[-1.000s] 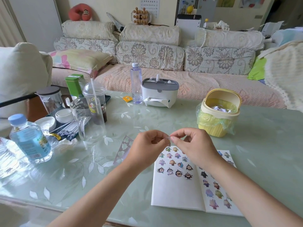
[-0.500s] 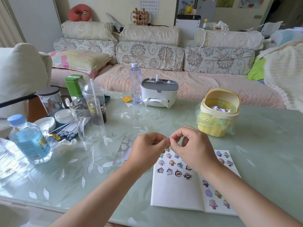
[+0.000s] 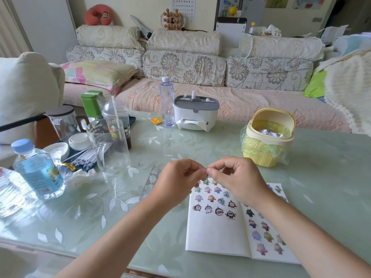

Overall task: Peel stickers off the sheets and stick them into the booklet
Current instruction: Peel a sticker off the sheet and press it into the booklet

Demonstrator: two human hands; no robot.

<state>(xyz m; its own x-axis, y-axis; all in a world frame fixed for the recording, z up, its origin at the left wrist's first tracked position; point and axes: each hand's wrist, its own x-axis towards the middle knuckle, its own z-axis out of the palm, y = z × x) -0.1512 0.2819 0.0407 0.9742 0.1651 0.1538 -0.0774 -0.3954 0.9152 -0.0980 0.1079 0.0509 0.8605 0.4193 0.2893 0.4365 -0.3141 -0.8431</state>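
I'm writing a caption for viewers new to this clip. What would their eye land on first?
The left hand and right hand meet mid-frame, fingers pinching a tiny scrap, too small to identify, above the open white paper booklet dotted with cartoon stickers. Behind to the right stands a small yellow plastic bin lined with a bag; at the left edge, a clear blue-capped water bottle.

Both bare: left hand (image 3: 176, 185) and right hand (image 3: 239, 181), the forearm behind each hand bare as well right to the frame edge, wrists narrow, fingers slender.
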